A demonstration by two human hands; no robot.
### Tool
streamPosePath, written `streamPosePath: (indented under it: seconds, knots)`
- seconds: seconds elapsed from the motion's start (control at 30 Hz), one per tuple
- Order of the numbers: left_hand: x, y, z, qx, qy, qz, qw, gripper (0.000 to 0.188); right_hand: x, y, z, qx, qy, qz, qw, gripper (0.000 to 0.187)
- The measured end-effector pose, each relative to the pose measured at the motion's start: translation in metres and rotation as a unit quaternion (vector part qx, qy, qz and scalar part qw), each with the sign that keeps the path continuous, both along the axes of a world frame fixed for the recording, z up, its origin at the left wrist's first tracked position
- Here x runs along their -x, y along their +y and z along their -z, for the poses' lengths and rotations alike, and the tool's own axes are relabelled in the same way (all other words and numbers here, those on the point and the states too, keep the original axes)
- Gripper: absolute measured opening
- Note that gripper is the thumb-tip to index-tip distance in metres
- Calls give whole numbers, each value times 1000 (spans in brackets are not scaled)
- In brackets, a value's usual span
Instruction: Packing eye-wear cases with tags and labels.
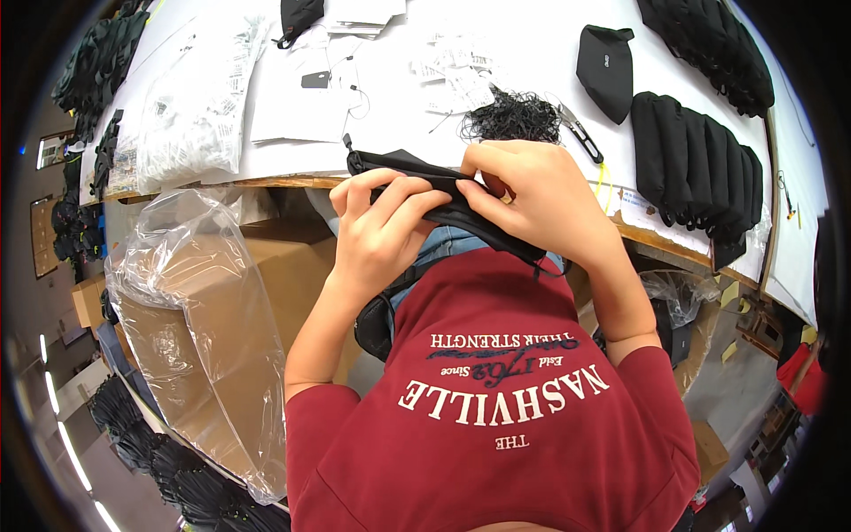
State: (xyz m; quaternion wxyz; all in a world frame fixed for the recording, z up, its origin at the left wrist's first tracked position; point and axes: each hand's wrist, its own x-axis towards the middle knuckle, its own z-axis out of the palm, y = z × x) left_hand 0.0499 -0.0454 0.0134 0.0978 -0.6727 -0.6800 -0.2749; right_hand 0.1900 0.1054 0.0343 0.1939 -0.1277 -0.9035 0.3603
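Both my hands hold a black fabric pouch [459, 211] just over the table's near edge. My left hand [381, 226] grips its left part, with the fingers curled over the cloth. At the pouch's upper part, my right hand [536, 195] pinches the fabric between thumb and bent fingers. A short cord end sticks out at the pouch's left corner, and a thin loop hangs at its lower right. Beyond my right hand lies a heap of thin black cords [512, 117]. Beside the heap rests a slim cutting tool [581, 135] with a black handle and metal tip.
A single black pouch [605, 75] lies flat at the far right, near rows of stacked black pouches [696, 164]. Clear plastic bags [191, 106] and white sheets [297, 111] cover the table's left part. Left of me stands a cardboard box [208, 293] draped in clear plastic.
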Motion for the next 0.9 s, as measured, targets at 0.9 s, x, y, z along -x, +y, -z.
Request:
streamPosePath:
  seconds: [0.9]
  knots:
    - [19,-28,26,171,-441,-120,873,16,-58,34,79,559,68,119,818,9]
